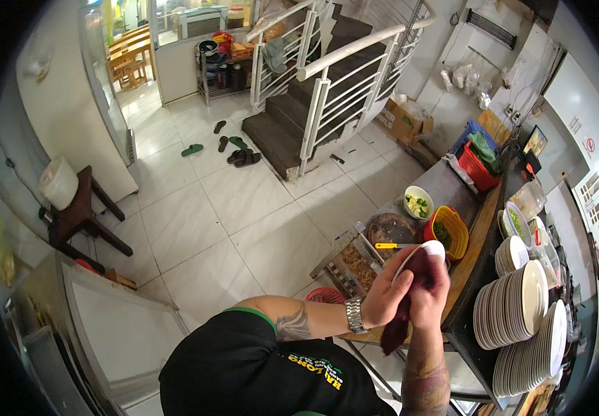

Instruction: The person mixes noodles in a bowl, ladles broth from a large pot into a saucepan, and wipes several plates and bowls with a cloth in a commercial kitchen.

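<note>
Both hands are together in front of me over the work counter. My left hand point(388, 294), with a metal watch at its wrist, grips a small white dish point(436, 249) by its side. A dark maroon cloth point(398, 330) is bunched in my right hand point(428, 301), pressed against the dish, and its loose end hangs below the hands. The cloth and fingers cover most of the dish. Just beyond the hands lies a knife with a yellow handle point(385, 246) beside a round chopping board point(390, 229).
Stacked white plates point(510, 307) stand on the raised shelf at right. A yellow basket point(454, 234) of greens and a bowl of cut limes point(418, 202) sit on the counter. Farther off are a red crate point(477, 166), a staircase railing point(325, 104) and sandals point(244, 157) on the tiled floor.
</note>
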The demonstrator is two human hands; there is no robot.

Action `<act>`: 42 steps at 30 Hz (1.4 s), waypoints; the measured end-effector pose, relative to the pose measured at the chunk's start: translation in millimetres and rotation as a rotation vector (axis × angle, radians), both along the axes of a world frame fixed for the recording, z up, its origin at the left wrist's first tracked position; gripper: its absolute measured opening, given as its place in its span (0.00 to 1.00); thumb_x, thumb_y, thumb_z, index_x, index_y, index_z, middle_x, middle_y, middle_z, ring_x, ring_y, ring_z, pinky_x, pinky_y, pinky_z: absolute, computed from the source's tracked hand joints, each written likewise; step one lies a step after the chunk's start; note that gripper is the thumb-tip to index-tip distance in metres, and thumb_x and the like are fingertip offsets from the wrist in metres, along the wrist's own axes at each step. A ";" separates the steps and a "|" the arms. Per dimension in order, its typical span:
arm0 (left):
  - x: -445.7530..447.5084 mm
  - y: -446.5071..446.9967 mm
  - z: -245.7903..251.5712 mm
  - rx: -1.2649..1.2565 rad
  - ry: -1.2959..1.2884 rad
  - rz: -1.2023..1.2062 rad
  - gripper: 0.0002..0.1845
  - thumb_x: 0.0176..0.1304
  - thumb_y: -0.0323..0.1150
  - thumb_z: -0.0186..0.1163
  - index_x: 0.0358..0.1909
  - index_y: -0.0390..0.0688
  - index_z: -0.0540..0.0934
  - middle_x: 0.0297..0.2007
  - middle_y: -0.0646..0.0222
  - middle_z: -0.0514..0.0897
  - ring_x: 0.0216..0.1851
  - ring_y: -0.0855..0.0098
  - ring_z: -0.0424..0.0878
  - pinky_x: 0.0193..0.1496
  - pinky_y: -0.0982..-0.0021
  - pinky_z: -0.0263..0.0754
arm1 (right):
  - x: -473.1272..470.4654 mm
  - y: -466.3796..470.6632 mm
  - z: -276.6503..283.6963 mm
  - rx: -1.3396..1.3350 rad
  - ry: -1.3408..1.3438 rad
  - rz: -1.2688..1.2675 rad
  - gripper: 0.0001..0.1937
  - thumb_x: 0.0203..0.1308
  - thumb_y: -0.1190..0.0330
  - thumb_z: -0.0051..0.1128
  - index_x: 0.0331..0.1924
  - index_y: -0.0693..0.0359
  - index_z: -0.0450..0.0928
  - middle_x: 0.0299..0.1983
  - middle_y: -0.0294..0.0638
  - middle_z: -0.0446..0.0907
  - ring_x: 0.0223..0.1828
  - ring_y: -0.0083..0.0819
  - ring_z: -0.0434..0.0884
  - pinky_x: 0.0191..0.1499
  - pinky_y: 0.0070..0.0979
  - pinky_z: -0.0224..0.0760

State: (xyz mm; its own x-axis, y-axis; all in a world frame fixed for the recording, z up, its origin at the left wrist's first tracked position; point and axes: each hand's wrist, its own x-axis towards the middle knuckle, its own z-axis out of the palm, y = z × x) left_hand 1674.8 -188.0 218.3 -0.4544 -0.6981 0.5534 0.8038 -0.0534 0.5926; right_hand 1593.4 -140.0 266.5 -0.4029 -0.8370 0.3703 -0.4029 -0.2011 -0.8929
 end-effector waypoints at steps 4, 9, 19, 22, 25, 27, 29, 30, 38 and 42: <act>-9.1 -1.9 -2.1 -0.175 -0.213 0.337 0.27 0.75 0.43 0.40 0.67 0.34 0.61 0.62 0.55 0.70 0.64 0.62 0.67 0.67 0.63 0.58 | -5.9 -24.8 -2.4 -0.385 0.538 -0.361 0.27 0.36 0.72 0.72 0.46 0.62 0.75 0.43 0.47 0.77 0.43 0.46 0.77 0.50 0.38 0.73; -29.5 -54.4 -9.7 0.060 -0.261 0.031 0.25 0.75 0.41 0.38 0.62 0.33 0.67 0.56 0.58 0.74 0.56 0.66 0.73 0.59 0.64 0.68 | -25.9 -4.5 -12.5 0.067 0.669 -0.168 0.21 0.40 0.70 0.64 0.45 0.58 0.78 0.40 0.45 0.78 0.40 0.48 0.80 0.42 0.40 0.76; -285.4 -99.8 59.0 0.291 -0.195 -0.556 0.21 0.70 0.40 0.49 0.53 0.32 0.75 0.42 0.60 0.83 0.46 0.69 0.81 0.46 0.67 0.77 | -28.8 168.2 -37.5 0.336 0.200 -0.360 0.23 0.41 0.72 0.65 0.48 0.61 0.78 0.41 0.45 0.79 0.43 0.46 0.80 0.46 0.35 0.74; -389.2 -80.8 67.0 0.142 -0.400 -0.337 0.20 0.67 0.42 0.52 0.44 0.32 0.79 0.37 0.61 0.84 0.41 0.69 0.81 0.42 0.67 0.73 | 5.3 204.4 -60.6 0.357 0.078 -0.643 0.21 0.41 0.74 0.64 0.46 0.63 0.79 0.40 0.45 0.80 0.42 0.43 0.81 0.46 0.31 0.74; -447.3 -55.6 38.1 0.138 -0.418 -0.512 0.17 0.64 0.37 0.54 0.42 0.32 0.80 0.38 0.61 0.84 0.36 0.65 0.83 0.40 0.62 0.77 | 36.5 230.8 -68.6 0.387 0.054 -0.880 0.20 0.42 0.74 0.64 0.46 0.61 0.80 0.38 0.44 0.79 0.40 0.43 0.80 0.44 0.32 0.74; -469.1 -62.1 13.9 0.063 -0.468 -0.570 0.15 0.63 0.33 0.54 0.44 0.31 0.78 0.40 0.60 0.84 0.37 0.65 0.84 0.41 0.63 0.80 | 47.6 247.6 -72.5 0.397 0.046 -0.957 0.20 0.42 0.74 0.63 0.46 0.59 0.80 0.37 0.44 0.78 0.39 0.44 0.80 0.43 0.32 0.74; -483.3 -74.0 -3.0 -0.118 -0.460 -0.592 0.15 0.61 0.27 0.54 0.49 0.33 0.74 0.44 0.60 0.83 0.41 0.65 0.84 0.43 0.61 0.80 | 52.7 269.8 -75.3 0.382 0.052 -1.036 0.20 0.43 0.74 0.63 0.46 0.58 0.80 0.36 0.44 0.77 0.38 0.45 0.79 0.42 0.33 0.74; -488.8 -78.6 -7.8 -0.140 -0.418 -0.620 0.18 0.60 0.25 0.56 0.53 0.34 0.71 0.45 0.59 0.82 0.42 0.65 0.83 0.43 0.62 0.80 | 53.5 282.0 -77.2 0.376 0.054 -1.064 0.20 0.43 0.73 0.63 0.46 0.58 0.80 0.36 0.44 0.77 0.38 0.45 0.79 0.42 0.33 0.73; -294.2 -32.7 14.9 -0.040 -0.277 0.065 0.22 0.69 0.40 0.48 0.57 0.32 0.72 0.56 0.51 0.76 0.52 0.55 0.76 0.56 0.58 0.70 | 47.4 443.8 -104.0 0.298 0.029 -1.228 0.21 0.42 0.74 0.64 0.46 0.59 0.80 0.39 0.44 0.80 0.42 0.43 0.81 0.46 0.32 0.75; -167.5 85.2 9.7 -0.184 -0.031 0.304 0.24 0.72 0.42 0.40 0.54 0.31 0.72 0.49 0.51 0.81 0.45 0.55 0.81 0.51 0.59 0.74 | 46.6 538.0 -111.6 0.245 -0.211 -1.351 0.21 0.42 0.77 0.64 0.47 0.62 0.80 0.40 0.45 0.81 0.40 0.36 0.83 0.44 0.29 0.77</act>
